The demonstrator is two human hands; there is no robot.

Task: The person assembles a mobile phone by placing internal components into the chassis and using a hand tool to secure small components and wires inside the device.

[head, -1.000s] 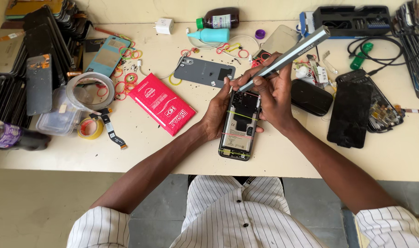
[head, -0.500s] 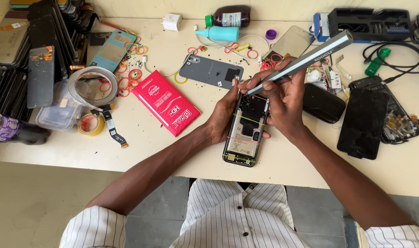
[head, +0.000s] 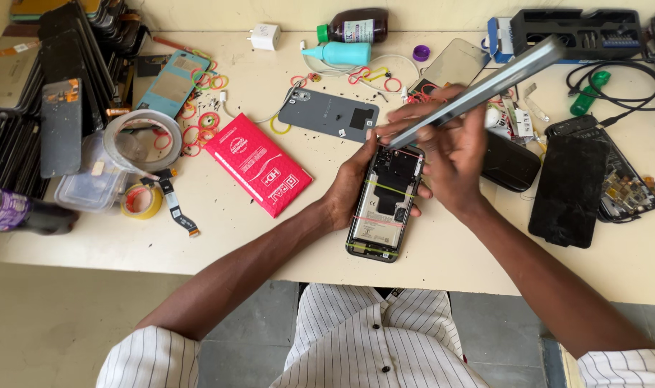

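An opened phone (head: pixel 383 208) with its back off lies on the cream table (head: pixel 442 266), wrapped by thin rubber bands. My left hand (head: pixel 352 183) grips its left edge near the top. My right hand (head: pixel 446 154) is above its upper right corner and holds a long flat grey tool (head: pixel 485 90), which slants up to the right with its lower tip over the phone's top. My right hand hides the phone's upper right side.
A grey back cover (head: pixel 329 115) and a red packet (head: pixel 257 164) lie to the left. Black phones (head: pixel 572 190) lie to the right, tape rolls (head: pixel 142 140) at the far left, bottles (head: pixel 345 32) at the back. Rubber bands and small parts are scattered about.
My right hand and the long tool have shifted a little over the phone's top. The head view has moved slightly, so everything sits lower in the frame.
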